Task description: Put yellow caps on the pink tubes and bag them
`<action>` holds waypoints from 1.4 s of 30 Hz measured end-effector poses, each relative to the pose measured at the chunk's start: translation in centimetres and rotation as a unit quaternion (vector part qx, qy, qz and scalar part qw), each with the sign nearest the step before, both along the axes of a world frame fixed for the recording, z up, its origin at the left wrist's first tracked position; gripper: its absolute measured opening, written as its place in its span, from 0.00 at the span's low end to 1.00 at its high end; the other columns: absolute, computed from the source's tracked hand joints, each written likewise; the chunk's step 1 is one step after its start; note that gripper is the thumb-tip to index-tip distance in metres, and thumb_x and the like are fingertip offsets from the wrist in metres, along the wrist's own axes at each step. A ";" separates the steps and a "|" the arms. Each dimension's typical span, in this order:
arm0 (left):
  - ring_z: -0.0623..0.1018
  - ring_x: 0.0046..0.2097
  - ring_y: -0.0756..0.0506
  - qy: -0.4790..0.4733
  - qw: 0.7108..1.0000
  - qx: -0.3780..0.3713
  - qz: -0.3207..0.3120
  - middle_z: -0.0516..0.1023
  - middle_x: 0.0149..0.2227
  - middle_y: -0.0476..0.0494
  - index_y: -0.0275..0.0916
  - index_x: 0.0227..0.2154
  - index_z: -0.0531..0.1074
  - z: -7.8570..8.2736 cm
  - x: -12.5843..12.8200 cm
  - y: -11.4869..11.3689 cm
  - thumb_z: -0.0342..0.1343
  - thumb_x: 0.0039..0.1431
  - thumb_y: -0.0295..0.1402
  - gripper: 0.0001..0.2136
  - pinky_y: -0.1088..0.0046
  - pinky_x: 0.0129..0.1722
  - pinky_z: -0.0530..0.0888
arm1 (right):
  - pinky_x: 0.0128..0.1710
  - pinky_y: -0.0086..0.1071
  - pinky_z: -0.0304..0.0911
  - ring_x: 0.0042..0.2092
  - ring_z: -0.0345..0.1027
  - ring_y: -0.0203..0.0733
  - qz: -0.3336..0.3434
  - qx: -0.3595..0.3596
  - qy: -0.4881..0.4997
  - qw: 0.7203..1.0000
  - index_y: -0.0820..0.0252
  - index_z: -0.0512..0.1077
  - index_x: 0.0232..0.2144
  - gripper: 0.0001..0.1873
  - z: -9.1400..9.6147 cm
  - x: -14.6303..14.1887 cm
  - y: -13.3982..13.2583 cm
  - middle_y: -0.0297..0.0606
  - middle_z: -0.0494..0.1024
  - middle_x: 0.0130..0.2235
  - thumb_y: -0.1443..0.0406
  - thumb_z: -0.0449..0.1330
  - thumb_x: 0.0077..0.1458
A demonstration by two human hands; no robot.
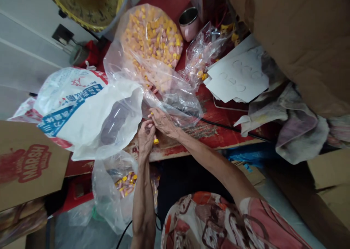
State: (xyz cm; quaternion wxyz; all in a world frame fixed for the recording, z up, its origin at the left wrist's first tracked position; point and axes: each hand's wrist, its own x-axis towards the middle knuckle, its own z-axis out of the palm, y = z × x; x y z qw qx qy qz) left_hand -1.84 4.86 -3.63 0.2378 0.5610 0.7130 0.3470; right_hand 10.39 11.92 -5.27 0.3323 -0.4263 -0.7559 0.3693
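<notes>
My left hand [146, 135] and my right hand [163, 121] meet just over the front edge of the red worn table. The left fingers are closed around small pink pieces, whose ends show at the fingertips. From below the left hand sticks a small pink piece with a yellow end [155, 141]. My right hand pinches something small with a yellow tip [151, 114]. Right behind the hands lies the open mouth of a big clear plastic bag [175, 103], filled with many pink and yellow pieces [153, 32]. An open white sack [128, 99] stands beside my left hand.
A pink mug [189, 23], a smaller clear bag [198, 55], white paper sheets [237, 76] and a rag [298, 121] lie toward the right. Another bag of pieces [127, 183] hangs below the table edge. Cardboard boxes [30, 161] flank the left; a black cable [232, 127] crosses the table.
</notes>
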 end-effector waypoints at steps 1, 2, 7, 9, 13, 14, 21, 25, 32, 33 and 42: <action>0.79 0.38 0.47 -0.013 1.000 0.001 0.003 0.79 0.37 0.46 0.41 0.47 0.75 0.0 -0.2 0.1 0.58 0.64 0.43 0.14 0.72 0.40 0.76 | 0.51 0.27 0.71 0.53 0.76 0.36 -0.002 -0.003 0.008 1.000 0.63 0.65 0.58 0.15 0.0 0.0 0.1 0.43 0.75 0.54 0.73 0.50 0.72; 0.79 0.37 0.48 -0.021 1.000 0.004 0.008 0.78 0.36 0.47 0.42 0.47 0.75 0.1 -0.3 0.1 0.58 0.64 0.44 0.15 0.72 0.38 0.76 | 0.52 0.28 0.70 0.54 0.76 0.36 -0.004 -0.008 0.015 1.000 0.64 0.65 0.59 0.15 -0.1 0.0 0.1 0.44 0.75 0.55 0.73 0.49 0.72; 0.71 0.26 0.51 -0.031 0.999 -0.023 0.013 0.75 0.32 0.50 0.42 0.46 0.76 0.0 -0.3 0.0 0.60 0.63 0.44 0.14 0.74 0.28 0.70 | 0.53 0.30 0.70 0.53 0.76 0.37 -0.001 -0.019 0.032 0.999 0.64 0.66 0.58 0.14 -0.3 -0.1 0.2 0.43 0.76 0.54 0.72 0.51 0.72; 0.69 0.24 0.52 -0.058 0.998 -0.035 0.020 0.75 0.31 0.50 0.41 0.46 0.76 0.1 -0.3 0.1 0.61 0.62 0.45 0.15 0.74 0.27 0.69 | 0.52 0.29 0.70 0.52 0.76 0.37 0.001 -0.019 0.038 0.999 0.65 0.65 0.58 0.15 -0.4 -0.1 0.2 0.43 0.76 0.54 0.72 0.50 0.73; 0.74 0.31 0.51 -0.087 0.995 0.018 0.053 0.76 0.33 0.49 0.41 0.48 0.74 0.6 -0.6 0.4 0.65 0.59 0.48 0.21 0.75 0.33 0.72 | 0.53 0.29 0.70 0.53 0.75 0.37 0.000 -0.021 0.048 0.999 0.64 0.66 0.58 0.16 -0.5 -0.1 0.2 0.43 0.76 0.53 0.72 0.49 0.72; 0.75 0.32 0.50 -0.087 0.994 0.032 0.061 0.76 0.33 0.49 0.41 0.48 0.74 0.7 -0.6 0.4 0.65 0.59 0.49 0.21 0.75 0.33 0.72 | 0.53 0.29 0.70 0.53 0.75 0.37 -0.003 -0.021 0.050 0.999 0.63 0.66 0.59 0.16 -0.6 -0.1 0.2 0.43 0.77 0.53 0.71 0.49 0.72; 0.79 0.38 0.48 -0.037 0.997 0.052 0.045 0.79 0.38 0.47 0.42 0.46 0.74 0.8 0.1 0.7 0.59 0.65 0.48 0.16 0.73 0.39 0.76 | 0.54 0.31 0.70 0.52 0.74 0.39 -0.004 -0.013 0.024 1.000 0.63 0.67 0.59 0.18 -1.2 -0.4 0.3 0.44 0.75 0.55 0.69 0.47 0.73; 0.80 0.42 0.47 0.039 0.993 0.084 0.070 0.79 0.42 0.45 0.42 0.48 0.72 -0.2 0.0 0.9 0.56 0.68 0.45 0.14 0.72 0.45 0.76 | 0.54 0.33 0.71 0.51 0.74 0.40 -0.005 -0.013 0.022 1.000 0.60 0.67 0.60 0.19 -1.3 -0.5 0.3 0.44 0.75 0.55 0.69 0.46 0.73; 0.66 0.24 0.53 -0.073 0.965 0.113 0.225 0.68 0.28 0.55 0.41 0.40 0.67 -0.5 -1.8 -0.7 0.54 0.66 0.47 0.14 0.77 0.26 0.65 | 0.57 0.33 0.69 0.53 0.73 0.39 -0.004 -0.027 0.064 0.998 0.57 0.68 0.59 0.19 -0.9 -0.3 0.3 0.41 0.76 0.54 0.70 0.45 0.73; 0.65 0.24 0.54 -0.060 0.959 0.138 0.241 0.68 0.28 0.55 0.41 0.40 0.67 -0.1 -2.0 -1.1 0.54 0.66 0.47 0.14 0.77 0.26 0.64 | 0.57 0.34 0.69 0.54 0.73 0.39 -0.004 -0.031 0.067 0.997 0.56 0.68 0.59 0.20 -0.8 -0.2 0.3 0.41 0.76 0.54 0.70 0.45 0.73; 0.72 0.29 0.49 0.081 0.983 0.048 0.156 0.71 0.26 0.53 0.43 0.31 0.67 0.4 -1.7 -1.7 0.55 0.63 0.37 0.06 0.72 0.34 0.70 | 0.58 0.34 0.68 0.54 0.73 0.39 -0.006 -0.034 0.089 0.995 0.58 0.69 0.58 0.19 -1.3 -0.3 0.3 0.42 0.77 0.52 0.70 0.45 0.72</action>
